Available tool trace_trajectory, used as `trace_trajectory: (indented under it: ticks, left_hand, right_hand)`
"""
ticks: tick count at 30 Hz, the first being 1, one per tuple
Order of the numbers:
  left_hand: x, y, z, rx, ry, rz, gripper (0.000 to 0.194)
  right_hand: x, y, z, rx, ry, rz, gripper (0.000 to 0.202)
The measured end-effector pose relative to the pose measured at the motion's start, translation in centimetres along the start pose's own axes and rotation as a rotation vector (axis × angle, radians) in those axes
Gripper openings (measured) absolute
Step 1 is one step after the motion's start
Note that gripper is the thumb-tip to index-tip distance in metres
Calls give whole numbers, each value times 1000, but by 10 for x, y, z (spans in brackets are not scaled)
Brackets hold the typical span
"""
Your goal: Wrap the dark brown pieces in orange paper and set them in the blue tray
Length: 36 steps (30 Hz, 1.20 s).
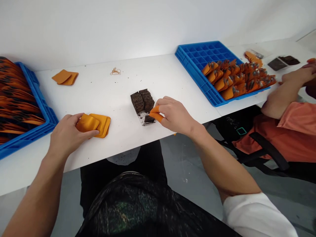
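My left hand (69, 131) is closed on a golden-orange square pouch (88, 123), gripped between thumb and fingers. Beneath and beside it lies a small stack of similar pouches (105, 127) on the white table. My right hand (171, 113) wears orange finger covers (156, 114) on thumb and index finger. Those two fingers pinch at the edge of a thin dark brown piece (149, 119) in a shallow clear tray (142, 121). Two rows of tightly packed dark pieces (142, 100) stand in the tray's far part, with crumbs around.
A blue crate (37, 95) full of orange pouches stands at left. At right, a divided blue crate (192, 70) is partly filled with pouches. Loose pouches (65, 77) and rubber bands (115, 71) lie behind. A co-worker's arm (283, 90) is at far right, near another dark block (277, 63).
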<state>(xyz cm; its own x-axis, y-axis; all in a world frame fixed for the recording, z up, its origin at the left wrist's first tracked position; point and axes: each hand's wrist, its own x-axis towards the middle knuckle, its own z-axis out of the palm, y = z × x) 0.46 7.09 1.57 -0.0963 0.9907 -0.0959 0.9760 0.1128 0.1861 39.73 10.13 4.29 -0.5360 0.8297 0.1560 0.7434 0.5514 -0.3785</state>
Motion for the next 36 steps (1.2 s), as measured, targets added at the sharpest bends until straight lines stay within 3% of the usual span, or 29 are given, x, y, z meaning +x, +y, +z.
trace_trajectory:
  ticks: [4, 7, 15, 19, 27, 31, 36]
  left_hand:
    - [-5, 6, -7, 1, -91, -103, 88]
    - [-10, 6, -8, -6, -69, -146, 92]
    - [-14, -4, -5, -61, -23, -176, 95]
    - [-14, -7, -2, -59, -28, -175, 98]
    - [-16, -20, 8, -227, -24, -106, 93]
    - [-34, -15, 6, -89, 78, -128, 81]
    - [-51, -9, 12, 43, 34, -127, 77]
  right_hand:
    - [-1, -2, -1, 62, 122, 56, 25]
    - [3, 2, 1, 243, 199, 172, 20]
    - [14, 40, 9, 795, 407, 736, 19]
    - [13, 56, 16, 1043, 371, 944, 30]
    - [11, 59, 27, 1186, 283, 1039, 30]
    - [10, 56, 24, 1237, 260, 1056, 24]
    - [10, 55, 26, 1260, 237, 1047, 26]
